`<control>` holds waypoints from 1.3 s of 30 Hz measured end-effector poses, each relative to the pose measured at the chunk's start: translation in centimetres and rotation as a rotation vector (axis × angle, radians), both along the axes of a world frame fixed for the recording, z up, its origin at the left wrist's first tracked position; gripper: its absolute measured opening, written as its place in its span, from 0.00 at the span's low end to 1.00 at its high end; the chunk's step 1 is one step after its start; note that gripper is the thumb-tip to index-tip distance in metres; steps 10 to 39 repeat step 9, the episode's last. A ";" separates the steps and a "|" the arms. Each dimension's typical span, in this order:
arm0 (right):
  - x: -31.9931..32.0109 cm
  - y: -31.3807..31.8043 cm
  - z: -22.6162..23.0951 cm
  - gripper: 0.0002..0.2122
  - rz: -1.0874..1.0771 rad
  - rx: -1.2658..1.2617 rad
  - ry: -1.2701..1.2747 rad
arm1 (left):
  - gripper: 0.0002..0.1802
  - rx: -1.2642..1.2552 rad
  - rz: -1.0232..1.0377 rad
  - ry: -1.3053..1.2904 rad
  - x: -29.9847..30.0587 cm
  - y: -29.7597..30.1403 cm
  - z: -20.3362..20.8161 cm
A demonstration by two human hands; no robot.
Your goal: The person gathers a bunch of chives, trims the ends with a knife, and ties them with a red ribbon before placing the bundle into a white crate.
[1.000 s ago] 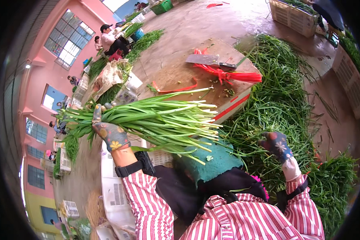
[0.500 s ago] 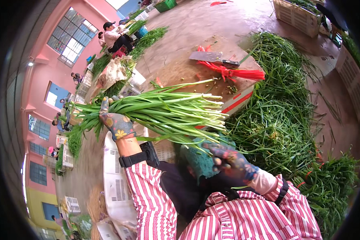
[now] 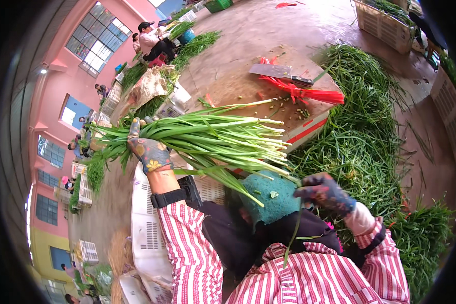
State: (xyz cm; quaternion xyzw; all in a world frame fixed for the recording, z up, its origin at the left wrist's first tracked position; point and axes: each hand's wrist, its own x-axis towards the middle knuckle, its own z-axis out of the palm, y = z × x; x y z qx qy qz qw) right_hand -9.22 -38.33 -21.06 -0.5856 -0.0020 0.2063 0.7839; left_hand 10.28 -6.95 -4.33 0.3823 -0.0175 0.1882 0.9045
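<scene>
My left hand [image 3: 149, 149], in a dark flower-patterned glove, is closed around the leafy end of a thick bunch of garlic chives [image 3: 213, 134]. The pale cut stem ends fan out to the right. Just beyond those ends my right hand [image 3: 327, 193], in a matching glove, is closed with fingertips pinched. A single chive leaf [image 3: 295, 228] hangs down from its fingers. Under the stems a teal cloth pad [image 3: 273, 200] covers my knee, with small green scraps on it.
A board [image 3: 228, 81] ahead carries a cleaver [image 3: 276, 71], red ties [image 3: 301, 93] and trimmings. A large heap of chives [image 3: 349, 131] lies to the right. White crates [image 3: 147, 218] stand at my left; another crate [image 3: 385, 25] stands far right. Other people [image 3: 154, 43] sit further off.
My right hand has moved right, away from the bunch, with a leaf now hanging from its fingers. More of the teal pad shows. One stem droops lower from the bunch.
</scene>
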 end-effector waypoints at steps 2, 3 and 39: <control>-0.7 -5.0 -4.8 0.08 -0.229 -0.348 -0.260 | 0.08 0.001 -0.008 0.003 0.2 -0.1 0.2; -0.5 -6.9 -7.0 0.10 -0.306 -0.743 -0.553 | 0.07 0.013 0.023 -0.011 0.2 1.1 0.2; -1.5 -4.7 -7.1 0.16 -0.265 -0.341 -0.209 | 0.10 -0.065 -0.004 0.021 0.3 -0.3 0.3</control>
